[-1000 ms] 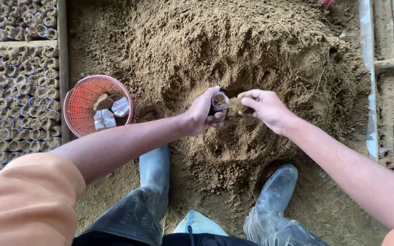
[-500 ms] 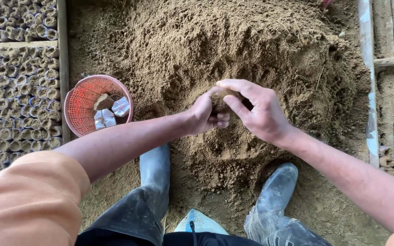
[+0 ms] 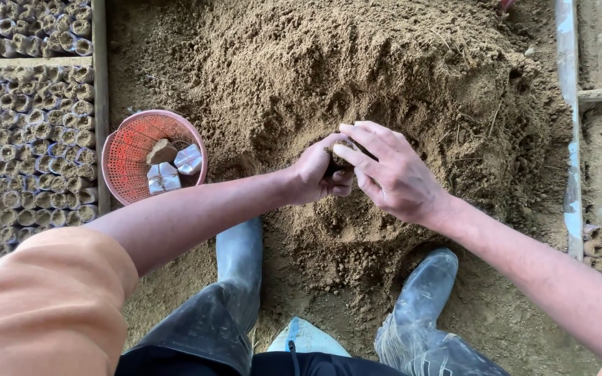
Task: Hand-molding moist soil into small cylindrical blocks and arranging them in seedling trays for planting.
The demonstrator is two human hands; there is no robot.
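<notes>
My left hand [image 3: 318,174] is closed around a small soil-filled pot [image 3: 341,150] over the middle of the soil heap [image 3: 357,63]. My right hand [image 3: 391,174] lies directly on top, fingers spread across its mouth, gripping nothing. The pink basket [image 3: 123,157] sits well to the left.

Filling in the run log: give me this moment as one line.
left hand: holds small soil-filled pot | right hand: fingers over pot top | below: brown soil heap | left: round red mesh basket
</notes>
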